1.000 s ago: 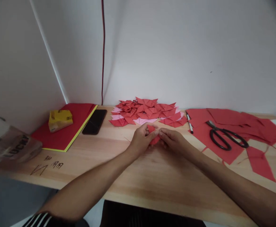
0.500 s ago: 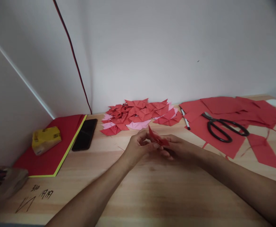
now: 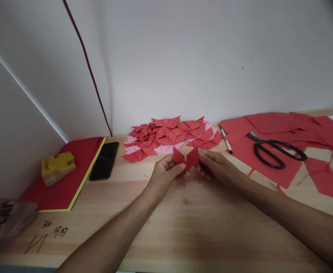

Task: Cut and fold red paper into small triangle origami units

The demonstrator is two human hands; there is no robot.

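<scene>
A small folded red paper piece (image 3: 193, 157), with two upright points and a notch between them, is held up over the wooden table. My left hand (image 3: 164, 172) pinches its lower left part, thumb flat on the front and fingers curled behind. At its right edge, the thumb and index finger of my right hand (image 3: 216, 165) close on the paper; the other fingers curl below. Just behind my hands lies a pile of folded red and pink paper pieces (image 3: 169, 134), similarly pointed.
Black-handled scissors (image 3: 277, 151) lie on red paper sheets (image 3: 280, 123) to the right, beside a marker (image 3: 226, 140) and cut strips. Leftward are a black phone (image 3: 104, 161), a red folder (image 3: 60, 193) bearing a yellow packet (image 3: 58, 167), and a bag (image 3: 11, 218). A wall stands behind.
The red paper was mostly covered by my fingers, then tilted edge-on; now it is spread with both points facing me. My view has turned, shifting the phone and folder lower left.
</scene>
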